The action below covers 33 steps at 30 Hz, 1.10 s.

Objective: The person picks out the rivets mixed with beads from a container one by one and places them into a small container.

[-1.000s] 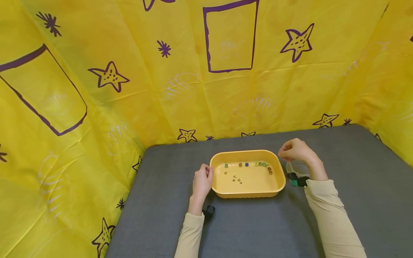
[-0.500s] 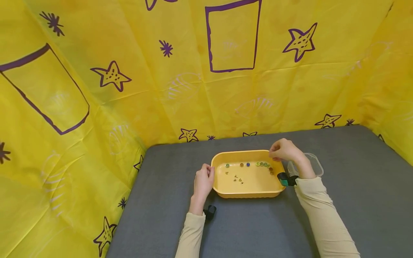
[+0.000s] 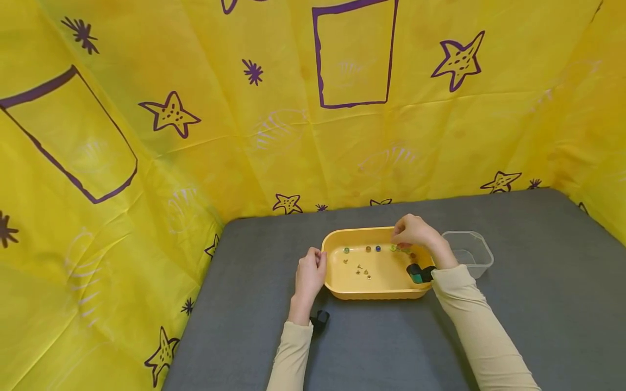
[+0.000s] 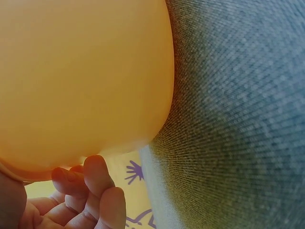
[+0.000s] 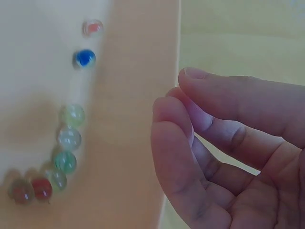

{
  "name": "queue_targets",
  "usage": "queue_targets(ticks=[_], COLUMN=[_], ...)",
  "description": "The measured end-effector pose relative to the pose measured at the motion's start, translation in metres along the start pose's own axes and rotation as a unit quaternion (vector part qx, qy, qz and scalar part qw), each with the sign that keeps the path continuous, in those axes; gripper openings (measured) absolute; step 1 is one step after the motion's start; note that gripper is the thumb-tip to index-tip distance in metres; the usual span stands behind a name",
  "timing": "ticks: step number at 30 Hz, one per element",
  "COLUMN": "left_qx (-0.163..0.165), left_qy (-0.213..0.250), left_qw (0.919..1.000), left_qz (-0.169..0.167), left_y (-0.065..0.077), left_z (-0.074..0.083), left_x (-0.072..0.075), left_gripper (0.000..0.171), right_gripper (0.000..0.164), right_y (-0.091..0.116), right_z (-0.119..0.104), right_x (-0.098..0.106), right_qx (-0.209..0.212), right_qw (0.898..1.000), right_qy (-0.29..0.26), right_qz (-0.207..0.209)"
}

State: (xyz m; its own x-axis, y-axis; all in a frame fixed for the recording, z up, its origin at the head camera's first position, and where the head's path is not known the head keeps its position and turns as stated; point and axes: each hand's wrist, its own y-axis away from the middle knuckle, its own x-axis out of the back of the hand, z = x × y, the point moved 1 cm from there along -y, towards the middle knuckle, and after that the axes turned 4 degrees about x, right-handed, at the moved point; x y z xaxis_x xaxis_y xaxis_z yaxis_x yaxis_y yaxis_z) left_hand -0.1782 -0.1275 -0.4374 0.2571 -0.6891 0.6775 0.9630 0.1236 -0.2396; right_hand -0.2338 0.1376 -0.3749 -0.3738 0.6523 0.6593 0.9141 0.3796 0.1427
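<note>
A yellow plastic tray (image 3: 391, 277) sits on the grey table. My left hand (image 3: 309, 274) holds its left end, thumb at the rim and curled fingers against the outer wall, as the left wrist view shows. My right hand (image 3: 415, 232) hovers over the tray's far right part, fingers loosely bent, with nothing visible between thumb and fingertips in the right wrist view. Glass marbles lie along the far side: a blue marble (image 5: 85, 58) in the middle, and below it in that view a curved row of green and brownish marbles (image 5: 66, 162). Several small brass-coloured pieces (image 3: 359, 266) lie nearer the left.
Just right of the tray stands a clear plastic box (image 3: 484, 259), partly behind my right wrist. Yellow cloth (image 3: 205, 108) with purple drawings hangs around the back and sides of the table (image 3: 371, 347).
My right hand has moved left, from beside the tray's right end to above its far right part. The clear box shows more fully. My left hand keeps its hold on the tray.
</note>
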Motion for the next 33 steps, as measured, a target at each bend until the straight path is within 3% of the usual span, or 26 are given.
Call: queue_targets(ticks=[13, 20, 33], left_qx=[-0.005, -0.003, -0.007], left_qy=[0.003, -0.004, -0.007], left_qw=[1.0000, 1.0000, 0.9999], left_qz=[0.005, 0.004, 0.007], left_y=[0.000, -0.001, -0.001], left_z=[0.000, -0.001, -0.001], left_x=[0.000, -0.001, 0.000], left_gripper=[0.015, 0.016, 0.015], right_gripper=[0.009, 0.008, 0.004], right_y=[-0.016, -0.025, -0.036], right_z=[-0.010, -0.012, -0.014], right_x=[-0.022, -0.035, -0.049], right_qx=[0.010, 0.003, 0.003], right_qw=[1.000, 0.999, 0.998], right_qy=[0.005, -0.032, -0.037], right_qz=[-0.015, -0.031, -0.053])
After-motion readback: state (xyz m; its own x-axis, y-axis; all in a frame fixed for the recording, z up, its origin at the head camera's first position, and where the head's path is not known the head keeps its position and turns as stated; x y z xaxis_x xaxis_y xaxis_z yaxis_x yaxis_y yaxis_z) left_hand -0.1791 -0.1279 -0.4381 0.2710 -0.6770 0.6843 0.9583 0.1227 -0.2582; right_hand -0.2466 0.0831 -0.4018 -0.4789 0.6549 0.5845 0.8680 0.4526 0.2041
